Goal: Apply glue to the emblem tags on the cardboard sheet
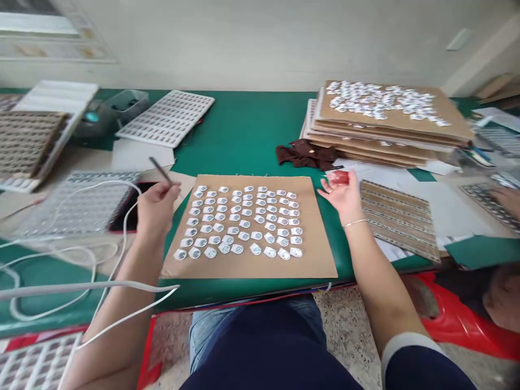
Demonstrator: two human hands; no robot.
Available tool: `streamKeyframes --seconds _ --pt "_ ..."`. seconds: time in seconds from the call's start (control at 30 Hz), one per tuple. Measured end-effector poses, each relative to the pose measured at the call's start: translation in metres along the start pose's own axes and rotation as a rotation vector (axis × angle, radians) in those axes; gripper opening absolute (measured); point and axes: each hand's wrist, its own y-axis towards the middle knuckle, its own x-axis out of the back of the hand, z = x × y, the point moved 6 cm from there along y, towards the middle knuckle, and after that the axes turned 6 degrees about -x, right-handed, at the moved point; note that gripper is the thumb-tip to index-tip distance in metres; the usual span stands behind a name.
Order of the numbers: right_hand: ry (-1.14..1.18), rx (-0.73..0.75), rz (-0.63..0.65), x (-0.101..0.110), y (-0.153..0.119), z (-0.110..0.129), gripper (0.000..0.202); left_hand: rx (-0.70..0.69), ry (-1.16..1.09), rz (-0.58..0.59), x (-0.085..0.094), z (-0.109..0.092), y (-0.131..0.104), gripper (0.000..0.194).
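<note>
Small white rounded tags with greyish printed faces (244, 223) are lying in rows on a flat brown cardboard sheet (252, 269), right of the left hand (157, 208) and left of the right hand (341, 196). The sheet's long axis is running from hand to hand, the right being nearer. The left hand is pinching a slim dark stick-shaped tool (157, 167); the right is partly spreading beside a glossy red object (339, 177), its grip unclear. No writing is showing legibly.

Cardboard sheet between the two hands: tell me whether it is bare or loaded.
Loaded: small white tags lie in rough rows across the cardboard sheet, with brown showing between them and along its edges.
</note>
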Motion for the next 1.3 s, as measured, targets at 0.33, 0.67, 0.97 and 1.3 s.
streamKeyframes --seconds 0.33,0.67,0.97,1.3 --pt "-0.118 -0.002 -0.031 -0.005 -0.013 -0.008 0.043 -0.232 -0.123 0.566 -0.081 -0.049 -0.128 0.012" --pt "-0.053 0.045 -0.004 -0.01 -0.002 -0.013 0.048 -0.409 -0.218 0.738 -0.104 -0.053 -0.135 0.015" --pt "-0.072 0.004 -0.047 0.0 -0.012 -0.008 0.046 -0.215 -0.057 -0.137 0.045 0.007 -0.136 0.011" --pt "-0.178 0.051 -0.151 0.0 -0.026 -0.012 0.043 0.196 -0.445 -0.073 0.071 0.059 -0.107 0.031"
